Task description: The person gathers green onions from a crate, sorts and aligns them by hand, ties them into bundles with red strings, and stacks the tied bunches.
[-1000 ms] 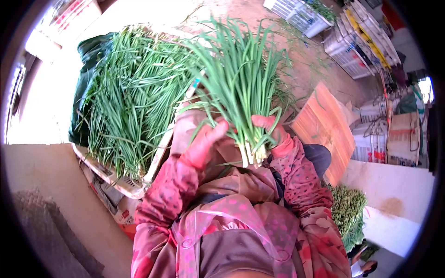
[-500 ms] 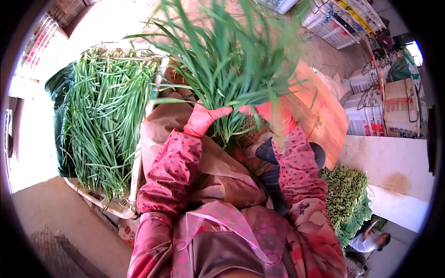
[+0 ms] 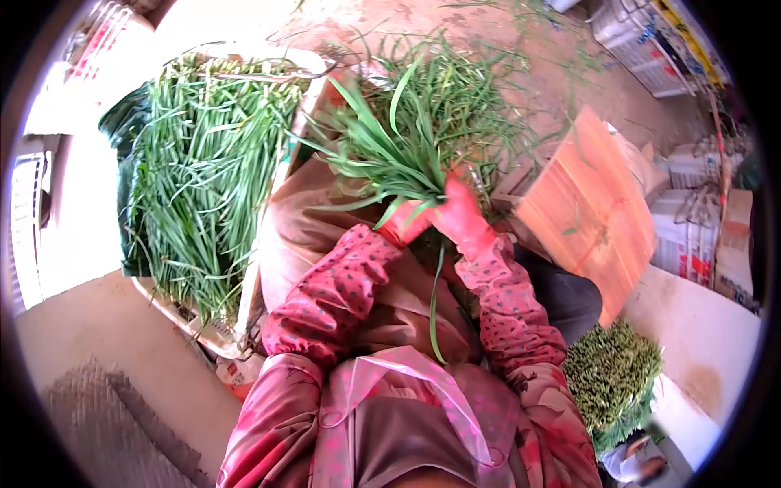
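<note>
A bunch of long, flat green leaves, apparently garlic chives [image 3: 399,150], is held over my lap with its leaf tips pointing away from me. My right hand [image 3: 462,213], in a pinkish-red glove, is wrapped round the lower part of the bunch. Close beside it, my left hand [image 3: 404,224], gloved the same way, is closed on the bunch's base, its fingers partly hidden by leaves. One loose leaf [image 3: 437,313] dangles below the hands over the brown apron [image 3: 366,285].
A crate [image 3: 259,264] packed with chives stands at my left. Loose greens [image 3: 464,98] litter the floor ahead. A wooden board [image 3: 590,215] leans at my right, with a bundle of cut stems [image 3: 614,370] behind it. A person [image 3: 630,465] shows at the lower right.
The bunch has come down and closer to me, its spread leaves gathered into a tighter clump. My hands have drawn together round its base. The view has shifted slightly.
</note>
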`<action>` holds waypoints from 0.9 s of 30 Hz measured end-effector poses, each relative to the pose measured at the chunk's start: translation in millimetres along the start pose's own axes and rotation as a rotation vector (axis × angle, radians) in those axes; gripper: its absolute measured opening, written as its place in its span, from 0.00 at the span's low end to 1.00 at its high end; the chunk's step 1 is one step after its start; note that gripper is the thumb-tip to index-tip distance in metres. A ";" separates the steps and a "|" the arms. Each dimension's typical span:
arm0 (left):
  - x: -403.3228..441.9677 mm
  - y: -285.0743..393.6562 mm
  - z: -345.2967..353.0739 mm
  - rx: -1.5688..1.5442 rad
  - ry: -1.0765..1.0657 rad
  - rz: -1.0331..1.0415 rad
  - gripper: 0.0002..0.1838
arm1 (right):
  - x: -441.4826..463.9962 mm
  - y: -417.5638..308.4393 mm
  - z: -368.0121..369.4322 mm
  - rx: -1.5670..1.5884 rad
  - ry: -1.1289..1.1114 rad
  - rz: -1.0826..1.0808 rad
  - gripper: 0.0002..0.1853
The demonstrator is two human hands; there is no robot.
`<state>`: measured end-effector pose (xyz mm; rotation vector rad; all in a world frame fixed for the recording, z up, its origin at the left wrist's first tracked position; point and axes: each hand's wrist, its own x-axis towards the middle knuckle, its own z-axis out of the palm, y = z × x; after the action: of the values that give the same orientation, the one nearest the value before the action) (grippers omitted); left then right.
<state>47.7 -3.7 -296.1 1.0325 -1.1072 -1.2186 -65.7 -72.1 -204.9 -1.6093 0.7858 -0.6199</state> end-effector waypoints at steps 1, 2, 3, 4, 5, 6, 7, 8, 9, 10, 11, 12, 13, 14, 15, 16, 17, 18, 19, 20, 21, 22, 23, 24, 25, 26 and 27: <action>1.4 13.4 7.4 -0.165 0.064 -0.105 0.23 | 0.1 -0.2 -2.6 -0.115 0.062 -0.087 0.23; 3.2 23.1 7.9 -0.121 0.049 -0.136 0.22 | -1.3 -4.2 -6.7 -0.202 0.133 -0.230 0.24; 4.0 30.3 6.0 -0.002 -0.010 -0.139 0.21 | -7.8 -14.5 -5.0 0.281 0.129 -0.057 0.22; 7.2 36.2 5.8 0.112 -0.060 -0.129 0.20 | -10.0 -15.2 -5.9 0.525 0.110 0.034 0.21; 8.0 25.9 7.8 0.199 -0.087 -0.113 0.19 | -12.1 -15.9 -6.8 0.769 0.116 0.129 0.20; 8.6 -33.5 12.3 0.237 -0.078 -0.075 0.18 | -12.8 -6.4 -16.0 0.471 0.002 0.029 0.19; 9.2 -91.8 16.6 0.276 -0.068 -0.037 0.17 | -8.1 15.0 -18.6 0.882 -0.121 0.300 0.18; 9.8 -148.9 20.7 0.315 -0.056 0.001 0.17 | -3.4 37.1 -21.4 1.265 -0.132 0.635 0.16; 12.7 -154.9 19.4 0.420 -0.018 0.022 0.17 | -1.4 20.4 -26.7 1.217 -0.222 0.653 0.16; 15.4 -160.4 15.1 0.528 0.025 0.044 0.17 | 1.4 24.3 -24.7 1.196 -0.274 0.666 0.17; 12.9 -152.5 13.0 0.633 0.070 0.054 0.18 | 4.0 28.1 -22.7 1.174 -0.327 0.678 0.17; 0.0 -160.1 13.3 0.735 0.110 0.057 0.18 | -1.4 69.4 -8.1 0.657 -0.144 0.464 0.17; -9.5 -157.4 15.0 0.836 0.146 0.065 0.19 | 0.8 83.4 -3.4 0.409 -0.066 0.333 0.17; -8.1 -117.6 16.1 0.771 0.052 -0.089 0.22 | 3.1 97.4 1.5 0.141 0.033 0.231 0.18; -8.1 -84.4 16.7 0.715 -0.038 -0.252 0.26 | 9.7 100.7 -1.2 -0.109 0.001 0.102 0.17; -7.7 -50.6 17.1 0.674 -0.121 -0.412 0.31 | 11.4 103.9 -5.6 -0.361 -0.030 -0.016 0.16; -9.4 -25.6 20.9 0.735 -0.022 -0.414 0.31 | 15.3 91.2 -10.1 -0.262 -0.017 0.112 0.17; -4.1 3.6 24.3 0.796 0.080 -0.408 0.32 | 17.6 61.7 -16.6 -0.394 0.008 0.025 0.15; 1.0 38.6 23.8 0.769 0.143 -0.431 0.31 | 18.3 43.4 -16.9 -0.292 0.095 -0.001 0.14; -1.7 67.9 23.7 0.742 0.204 -0.463 0.30 | 13.5 33.9 -16.6 -0.186 0.179 -0.024 0.13; -6.7 78.5 21.1 0.673 0.225 -0.595 0.27 | 8.0 47.1 -15.3 -0.117 0.206 -0.031 0.13; -17.6 71.0 22.2 0.423 0.351 -0.508 0.25 | 6.4 66.5 -14.5 -0.184 0.178 0.073 0.12; -22.3 71.4 21.4 0.140 0.302 -0.683 0.27 | 4.2 85.3 -13.6 -0.253 0.142 0.176 0.11; -23.3 73.2 19.3 -0.147 0.257 -0.834 0.28 | 4.4 72.3 -9.4 -0.424 0.119 0.216 0.10; -26.9 74.1 19.8 -0.357 0.264 -1.009 0.35 | 8.6 60.3 -4.2 -0.094 0.179 0.241 0.09; -24.2 93.1 24.0 -0.601 0.281 -1.169 0.39 | 7.5 40.3 -0.3 0.236 0.220 0.278 0.09; -31.7 85.1 25.6 -0.930 0.171 -1.138 0.43 | -0.6 21.1 -0.7 0.184 0.220 0.269 0.09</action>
<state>36.4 34.4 -210.6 0.9478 0.3678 -2.1550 -69.8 -74.0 -225.6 -1.2547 1.0558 -0.6594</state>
